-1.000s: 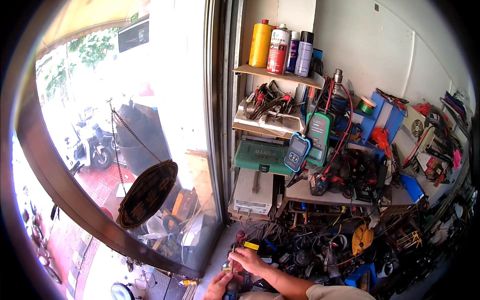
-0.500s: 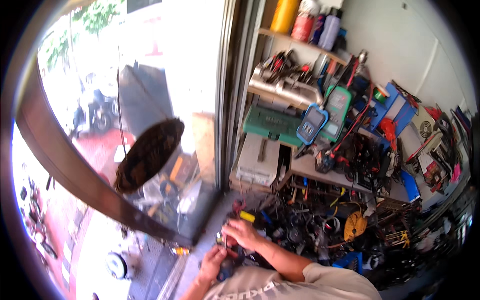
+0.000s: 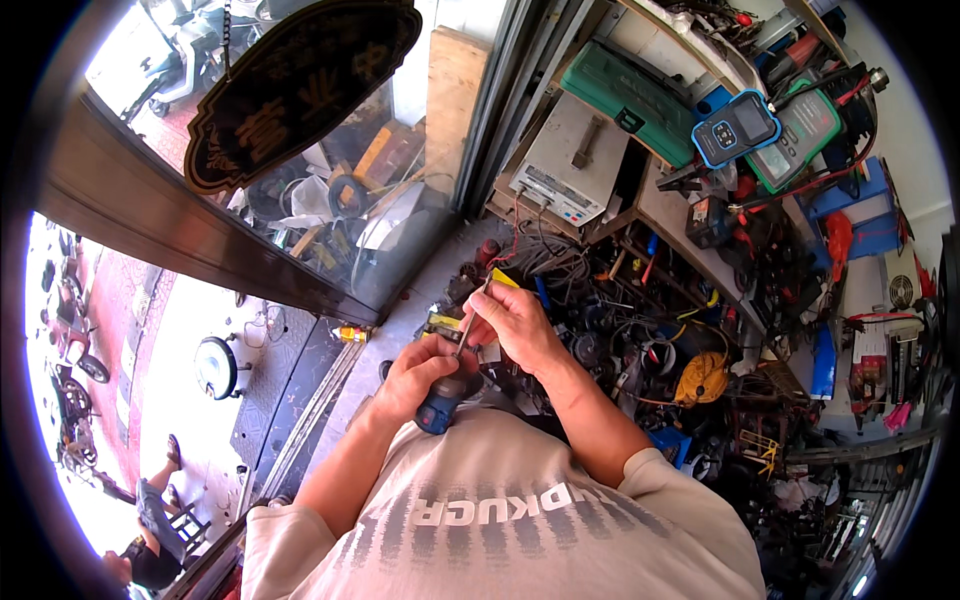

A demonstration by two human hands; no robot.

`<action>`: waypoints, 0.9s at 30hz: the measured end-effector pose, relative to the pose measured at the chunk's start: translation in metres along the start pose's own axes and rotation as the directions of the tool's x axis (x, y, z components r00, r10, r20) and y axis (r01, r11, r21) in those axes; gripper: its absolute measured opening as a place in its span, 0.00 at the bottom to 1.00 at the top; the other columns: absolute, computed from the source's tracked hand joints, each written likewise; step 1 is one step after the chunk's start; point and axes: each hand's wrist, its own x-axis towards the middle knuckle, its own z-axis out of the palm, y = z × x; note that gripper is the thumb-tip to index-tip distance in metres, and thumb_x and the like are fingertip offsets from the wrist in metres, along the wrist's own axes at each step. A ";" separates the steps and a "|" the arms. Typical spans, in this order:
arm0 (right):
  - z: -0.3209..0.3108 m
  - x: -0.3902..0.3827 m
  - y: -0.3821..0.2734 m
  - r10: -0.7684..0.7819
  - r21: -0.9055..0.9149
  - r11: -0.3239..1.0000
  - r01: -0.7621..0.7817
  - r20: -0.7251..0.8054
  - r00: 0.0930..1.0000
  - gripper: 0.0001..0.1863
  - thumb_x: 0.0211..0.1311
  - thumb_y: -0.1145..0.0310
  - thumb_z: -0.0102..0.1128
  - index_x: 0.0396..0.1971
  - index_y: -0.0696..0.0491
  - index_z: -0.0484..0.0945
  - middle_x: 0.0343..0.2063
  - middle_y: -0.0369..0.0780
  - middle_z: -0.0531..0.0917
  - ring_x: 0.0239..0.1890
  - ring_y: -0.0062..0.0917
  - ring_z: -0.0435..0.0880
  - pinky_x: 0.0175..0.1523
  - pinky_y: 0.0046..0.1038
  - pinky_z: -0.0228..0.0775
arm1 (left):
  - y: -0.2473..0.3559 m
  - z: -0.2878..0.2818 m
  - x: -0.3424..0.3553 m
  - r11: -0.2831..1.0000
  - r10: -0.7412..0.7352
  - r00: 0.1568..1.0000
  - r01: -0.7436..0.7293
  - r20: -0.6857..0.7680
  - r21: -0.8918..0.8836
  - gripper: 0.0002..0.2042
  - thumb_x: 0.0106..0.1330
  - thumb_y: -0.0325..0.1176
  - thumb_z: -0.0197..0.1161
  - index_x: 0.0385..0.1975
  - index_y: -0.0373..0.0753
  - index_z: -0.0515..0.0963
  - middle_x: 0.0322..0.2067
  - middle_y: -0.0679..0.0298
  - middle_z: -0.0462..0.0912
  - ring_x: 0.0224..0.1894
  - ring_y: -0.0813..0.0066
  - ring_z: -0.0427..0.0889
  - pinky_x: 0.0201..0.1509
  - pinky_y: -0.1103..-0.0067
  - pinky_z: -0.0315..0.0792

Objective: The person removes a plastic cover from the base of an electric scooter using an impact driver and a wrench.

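Note:
Close to my chest, my left hand (image 3: 416, 378) is closed around a blue and black power tool (image 3: 438, 408); most of the tool is hidden by the fingers and my shirt. My right hand (image 3: 514, 326), thumb and fingers pinched together, grips a thin metal rod (image 3: 468, 324). The rod stands nearly upright, its lower end meeting the dark top of the tool beside my left thumb. What kind of rod it is, I cannot make out. A yellow item (image 3: 444, 322) lies just beyond the hands.
Tangled cables and parts heap on the right around a yellow coil (image 3: 702, 378). Behind stand a grey bench device (image 3: 570, 165), a green case (image 3: 630, 100) and a blue-framed meter (image 3: 736, 128). A dark sign (image 3: 300, 95) hangs left; a seated person (image 3: 150, 530) is outside.
My view has tilted down toward my hands and chest, so the shelves and sign sit higher. Both hands keep their hold on the tool and the rod.

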 end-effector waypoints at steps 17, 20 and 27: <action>-0.056 0.014 -0.046 -0.104 0.178 0.969 0.174 -0.350 0.931 0.15 0.78 0.54 0.58 0.38 0.51 0.82 0.30 0.37 0.88 0.27 0.18 0.85 0.34 0.20 0.77 | -0.004 0.016 0.007 0.997 0.014 0.997 -0.020 0.080 0.078 0.12 0.72 0.36 0.65 0.45 0.33 0.80 0.41 0.60 0.88 0.43 0.74 0.83 0.52 0.78 0.75; -0.098 0.036 -0.106 -0.308 -0.039 0.944 0.328 -0.464 0.831 0.15 0.75 0.54 0.63 0.39 0.53 0.84 0.28 0.33 0.83 0.28 0.16 0.82 0.35 0.19 0.75 | -0.008 0.009 0.007 0.998 0.048 0.997 -0.045 0.055 -0.048 0.10 0.74 0.34 0.62 0.45 0.34 0.81 0.39 0.60 0.87 0.41 0.74 0.84 0.49 0.77 0.78; -0.191 0.090 -0.302 -0.691 -0.495 0.722 0.484 -0.482 0.539 0.15 0.70 0.59 0.67 0.28 0.55 0.81 0.21 0.32 0.81 0.23 0.15 0.82 0.28 0.20 0.73 | -0.021 -0.008 -0.010 0.935 0.048 0.975 -0.121 -0.219 -0.334 0.07 0.72 0.30 0.59 0.39 0.32 0.79 0.35 0.51 0.87 0.37 0.61 0.87 0.43 0.65 0.83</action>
